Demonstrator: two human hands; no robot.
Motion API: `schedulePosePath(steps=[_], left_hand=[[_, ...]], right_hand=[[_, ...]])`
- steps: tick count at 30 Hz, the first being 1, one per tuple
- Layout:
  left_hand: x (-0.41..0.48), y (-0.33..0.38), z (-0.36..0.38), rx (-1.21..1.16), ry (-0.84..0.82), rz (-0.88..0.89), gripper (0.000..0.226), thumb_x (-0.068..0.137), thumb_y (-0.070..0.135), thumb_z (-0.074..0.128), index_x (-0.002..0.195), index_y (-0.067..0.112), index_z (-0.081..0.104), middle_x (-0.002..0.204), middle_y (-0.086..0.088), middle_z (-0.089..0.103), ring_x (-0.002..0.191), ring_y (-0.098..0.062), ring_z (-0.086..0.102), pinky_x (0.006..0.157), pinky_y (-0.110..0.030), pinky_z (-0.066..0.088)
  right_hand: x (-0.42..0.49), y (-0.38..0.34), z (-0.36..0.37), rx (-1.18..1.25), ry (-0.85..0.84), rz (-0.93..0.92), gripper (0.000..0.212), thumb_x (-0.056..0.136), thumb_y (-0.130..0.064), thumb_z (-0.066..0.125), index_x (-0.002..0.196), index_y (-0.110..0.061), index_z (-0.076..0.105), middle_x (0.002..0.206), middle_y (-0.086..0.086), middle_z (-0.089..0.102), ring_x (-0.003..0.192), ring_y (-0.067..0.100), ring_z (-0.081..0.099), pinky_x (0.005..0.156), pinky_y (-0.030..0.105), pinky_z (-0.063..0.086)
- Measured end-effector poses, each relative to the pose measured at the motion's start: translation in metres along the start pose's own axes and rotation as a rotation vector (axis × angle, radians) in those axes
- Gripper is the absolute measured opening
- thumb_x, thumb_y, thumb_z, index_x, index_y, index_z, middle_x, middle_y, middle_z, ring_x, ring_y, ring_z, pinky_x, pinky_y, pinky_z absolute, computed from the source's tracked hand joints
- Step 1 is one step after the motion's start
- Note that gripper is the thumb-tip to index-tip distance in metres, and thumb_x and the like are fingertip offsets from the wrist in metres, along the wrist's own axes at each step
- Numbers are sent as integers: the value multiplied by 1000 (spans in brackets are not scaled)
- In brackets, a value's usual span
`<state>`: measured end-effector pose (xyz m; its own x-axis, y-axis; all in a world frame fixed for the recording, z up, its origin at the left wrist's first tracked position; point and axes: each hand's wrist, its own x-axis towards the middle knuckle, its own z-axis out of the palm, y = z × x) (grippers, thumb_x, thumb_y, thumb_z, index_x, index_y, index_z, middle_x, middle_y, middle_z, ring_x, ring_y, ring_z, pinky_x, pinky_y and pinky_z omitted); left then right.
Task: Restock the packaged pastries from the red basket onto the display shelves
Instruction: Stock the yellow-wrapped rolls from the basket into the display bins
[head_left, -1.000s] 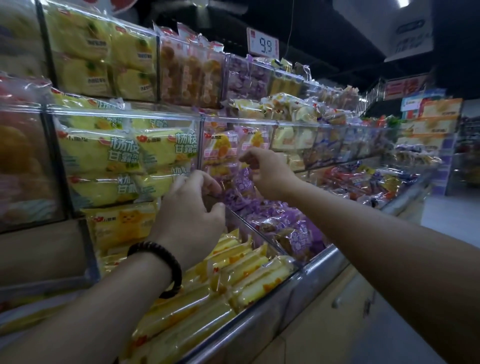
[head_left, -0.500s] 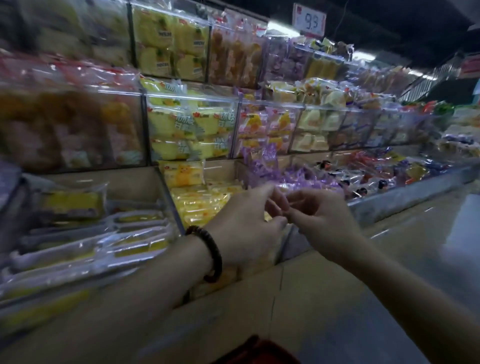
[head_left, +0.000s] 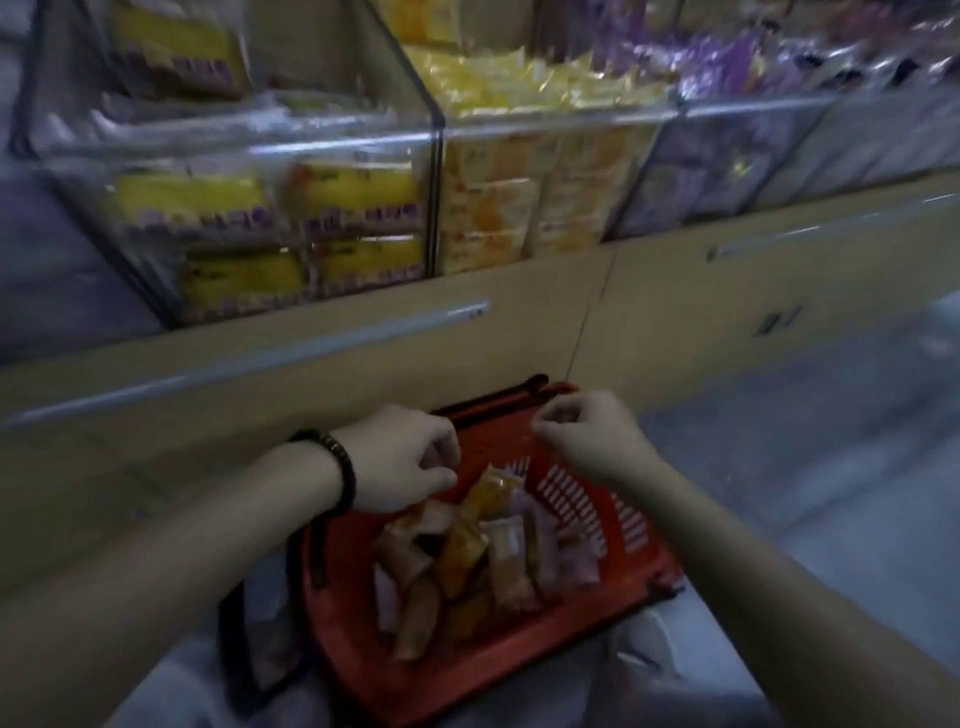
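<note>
L hand (head_left: 402, 457) & R hand (head_left: 589, 441) above red basket (head_left: 574, 499) of pkgd pastries (head_left: 467, 558), fingers curled (blurry, grip unclear)

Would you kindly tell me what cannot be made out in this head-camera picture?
1. Head view: print on the yellow packets, smeared by motion blur.
2. Head view: how many pastries lie in the red basket; upper ones cover lower ones.
3. Head view: whether the left hand pinches the orange packet; its curled fingers hide contact.
4. Head view: whether the right hand holds anything; blurred.
</note>
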<state>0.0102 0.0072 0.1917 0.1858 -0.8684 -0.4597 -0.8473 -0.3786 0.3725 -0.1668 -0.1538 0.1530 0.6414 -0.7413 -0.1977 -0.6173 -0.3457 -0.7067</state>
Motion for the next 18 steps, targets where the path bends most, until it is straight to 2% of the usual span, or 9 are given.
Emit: schedulePosePath(steps=[2, 4, 6, 9, 11, 13, 14, 16, 18], left_hand=[[10, -18, 22, 1, -35, -33, 24, 102, 46, 59, 121, 33, 65, 115, 14, 69, 98, -5, 64, 85, -30, 58], [21, -31, 37, -12, -33, -60, 24, 102, 48, 58, 120, 34, 66, 117, 13, 67, 100, -7, 63, 82, -28, 55], [30, -41, 48, -46, -40, -107, 25, 102, 50, 57, 120, 36, 65, 122, 11, 65, 104, -9, 60, 82, -26, 51], [42, -47, 51, 57, -245, -166, 38, 104, 53, 51, 134, 31, 61, 134, 8, 59, 112, -13, 58, 86, -27, 50], [48, -47, 47, 102, -383, -180, 45, 105, 56, 47, 139, 28, 59, 127, 9, 58, 101, -11, 58, 77, -25, 50], [52, -47, 46, 123, -419, -191, 45, 107, 56, 44, 139, 28, 58, 117, 9, 58, 85, -7, 55, 63, -23, 45], [55, -50, 48, 159, -411, -186, 45, 107, 55, 44, 140, 28, 58, 121, 7, 59, 88, -9, 57, 67, -25, 45], [60, -56, 52, 250, -384, -173, 46, 106, 54, 47, 141, 27, 57, 136, 1, 59, 113, -18, 59, 86, -28, 48], [63, -61, 53, 277, -384, -179, 47, 105, 55, 48, 142, 27, 56, 141, 0, 58, 126, -22, 56, 101, -32, 48]], right_hand=[[8, 31, 32, -116, -115, 92, 22, 92, -33, 74, 84, -13, 78, 78, 4, 75, 74, 18, 70, 57, 26, 50], [17, 56, 56, -229, -227, 137, 24, 85, -38, 73, 90, -16, 80, 85, 3, 76, 82, 19, 71, 63, 28, 52], [23, 74, 75, -311, -324, 191, 27, 85, -38, 74, 102, -19, 80, 97, 3, 76, 95, 20, 71, 73, 28, 53], [30, 90, 104, -503, -414, 182, 37, 90, -38, 72, 119, -17, 77, 118, 8, 75, 114, 27, 69, 86, 29, 51], [34, 99, 126, -585, -448, 148, 48, 96, -41, 64, 135, -14, 68, 134, 10, 68, 125, 30, 63, 95, 30, 50], [38, 105, 148, -620, -474, 156, 55, 101, -41, 54, 149, -16, 55, 153, 11, 54, 138, 32, 54, 108, 38, 48], [41, 108, 159, -639, -477, 159, 60, 100, -44, 51, 154, -19, 48, 159, 12, 47, 142, 33, 50, 111, 44, 48], [48, 106, 176, -675, -473, 184, 71, 95, -52, 47, 160, -24, 37, 166, 15, 34, 149, 37, 38, 109, 55, 44], [59, 104, 189, -680, -442, 209, 69, 99, -55, 45, 160, -26, 34, 168, 17, 27, 153, 39, 28, 110, 58, 41]])
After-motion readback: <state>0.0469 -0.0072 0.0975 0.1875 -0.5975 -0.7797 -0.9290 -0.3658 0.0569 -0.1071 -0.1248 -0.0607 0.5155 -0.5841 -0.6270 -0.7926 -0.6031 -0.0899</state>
